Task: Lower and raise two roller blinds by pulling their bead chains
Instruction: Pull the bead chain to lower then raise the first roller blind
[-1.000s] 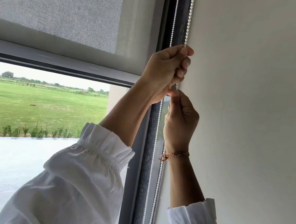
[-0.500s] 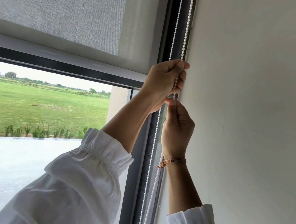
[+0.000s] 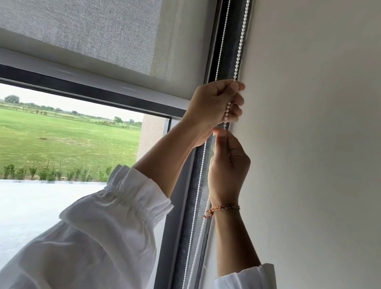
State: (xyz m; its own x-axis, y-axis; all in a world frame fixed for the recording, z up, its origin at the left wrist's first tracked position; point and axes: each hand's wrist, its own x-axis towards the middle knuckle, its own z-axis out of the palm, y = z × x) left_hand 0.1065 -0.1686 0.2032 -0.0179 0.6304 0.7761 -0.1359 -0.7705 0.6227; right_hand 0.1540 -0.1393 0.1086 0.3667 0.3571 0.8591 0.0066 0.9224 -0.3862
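Observation:
A grey roller blind (image 3: 81,9) covers the upper part of the window, its pale bottom bar (image 3: 48,66) about a third of the way down the view. A white bead chain (image 3: 244,28) hangs in two strands along the dark window frame beside the wall. My left hand (image 3: 214,108) is closed around the right strand, the beads showing between its fingers. Just below it, my right hand (image 3: 228,165), with a braided bracelet at the wrist, pinches the same strand. The left strand (image 3: 222,37) hangs free behind my hands.
A plain white wall (image 3: 326,152) fills the right half of the view, close to my right arm. The dark window frame (image 3: 184,242) runs vertically down the middle. Through the glass lie a pale terrace and a green field.
Both hands have come lower along the chain, staying closed on it. The blind's bottom bar sits lower in the view than a second ago.

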